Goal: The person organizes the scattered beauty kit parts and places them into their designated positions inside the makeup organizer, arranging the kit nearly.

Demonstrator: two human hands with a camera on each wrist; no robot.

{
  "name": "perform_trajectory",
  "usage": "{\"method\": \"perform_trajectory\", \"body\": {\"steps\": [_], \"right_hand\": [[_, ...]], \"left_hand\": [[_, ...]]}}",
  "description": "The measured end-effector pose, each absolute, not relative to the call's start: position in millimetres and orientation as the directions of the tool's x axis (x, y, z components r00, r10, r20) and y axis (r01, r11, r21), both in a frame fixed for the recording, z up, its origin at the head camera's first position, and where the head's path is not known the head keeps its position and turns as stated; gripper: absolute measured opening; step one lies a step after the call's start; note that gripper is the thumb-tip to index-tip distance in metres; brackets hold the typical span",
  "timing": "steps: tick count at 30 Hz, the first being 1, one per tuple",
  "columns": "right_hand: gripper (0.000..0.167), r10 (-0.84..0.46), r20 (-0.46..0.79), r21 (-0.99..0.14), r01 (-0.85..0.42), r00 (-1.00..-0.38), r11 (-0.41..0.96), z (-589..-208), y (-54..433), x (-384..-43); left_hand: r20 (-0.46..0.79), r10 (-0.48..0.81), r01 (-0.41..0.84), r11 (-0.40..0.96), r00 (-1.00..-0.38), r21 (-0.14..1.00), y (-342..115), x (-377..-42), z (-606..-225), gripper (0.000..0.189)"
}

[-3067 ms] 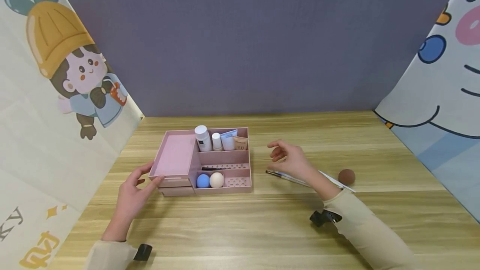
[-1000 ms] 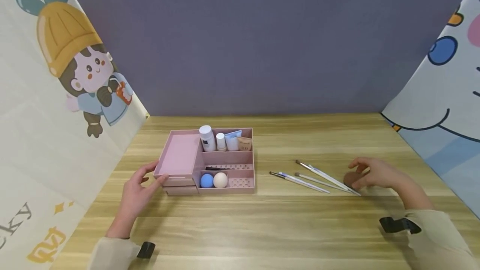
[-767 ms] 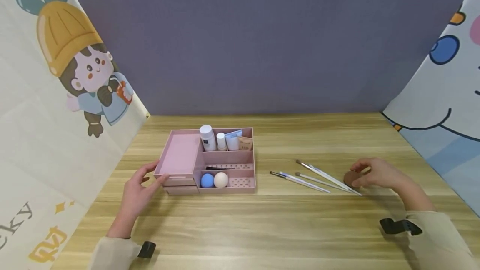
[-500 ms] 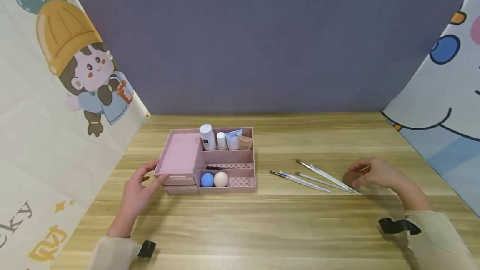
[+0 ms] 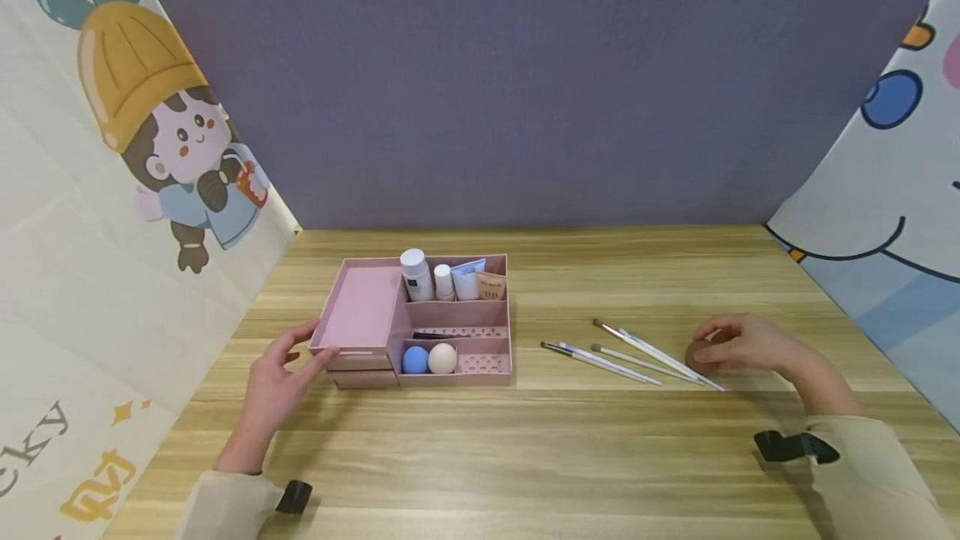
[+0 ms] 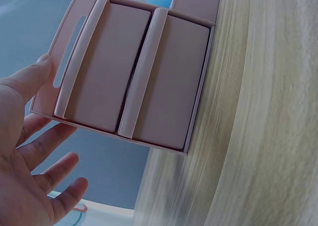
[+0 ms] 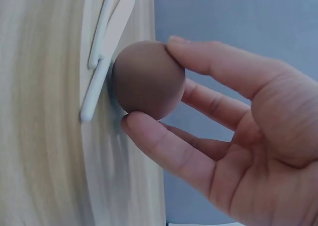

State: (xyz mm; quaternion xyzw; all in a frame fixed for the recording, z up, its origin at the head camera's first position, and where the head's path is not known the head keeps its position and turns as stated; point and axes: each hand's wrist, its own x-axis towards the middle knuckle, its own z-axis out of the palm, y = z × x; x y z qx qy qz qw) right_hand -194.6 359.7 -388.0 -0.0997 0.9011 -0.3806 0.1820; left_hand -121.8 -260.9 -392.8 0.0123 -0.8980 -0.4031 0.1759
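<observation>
Brown ball sits between the thumb and fingertips of the right hand, which pinches it from opposite sides. The right wrist view shows nearly the whole round of the ball, while the head view gives only a part past the fingers; whether it touches the wood-grain surface I cannot tell. Just left of that hand lie slim pale brushes, some crossing, with handle ends toward the ball. Well to its left stands a pink organizer, its near corner gripped by the left hand, thumb on the front, fingers at the side. The left wrist view shows two drawer fronts squarely, and the ring and little fingers clear of the organizer. Only the head view lays out the compartments, right of the left hand: blue ball and cream ball nearest, a thin dark pen behind, then a white bottle, a smaller bottle, a blue tube and a tan tube. Beyond both hands rises a grey-purple backdrop.
</observation>
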Motion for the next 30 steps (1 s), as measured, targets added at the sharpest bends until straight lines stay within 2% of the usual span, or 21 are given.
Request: {"method": "perform_trajectory", "body": {"steps": [9,15,23,30], "right_hand": [[0.039,-0.299,-0.117,-0.646,-0.156,-0.947,0.748,-381.0,348.9,-196.5],[0.040,-0.289,-0.064,-0.670,-0.174,-0.955,0.721,-377.5,339.0,-194.5],[0.028,-0.266,0.015,-0.698,-0.201,-0.964,0.688,-375.3,324.4,-193.5],[0.025,-0.270,0.066,-0.725,-0.232,-0.961,0.648,-377.6,308.2,-193.7]], "left_hand": [[0.298,-0.156,0.119,0.674,-0.942,0.729,-260.9,-122.7,-390.7,0.050],[0.298,-0.156,0.122,0.669,-0.942,0.734,-261.4,-123.5,-391.5,0.050],[0.288,-0.156,0.116,0.662,-0.945,0.740,-261.3,-122.8,-391.1,0.051],[0.281,-0.158,0.110,0.661,-0.946,0.742,-260.2,-121.6,-390.1,0.051]]}}
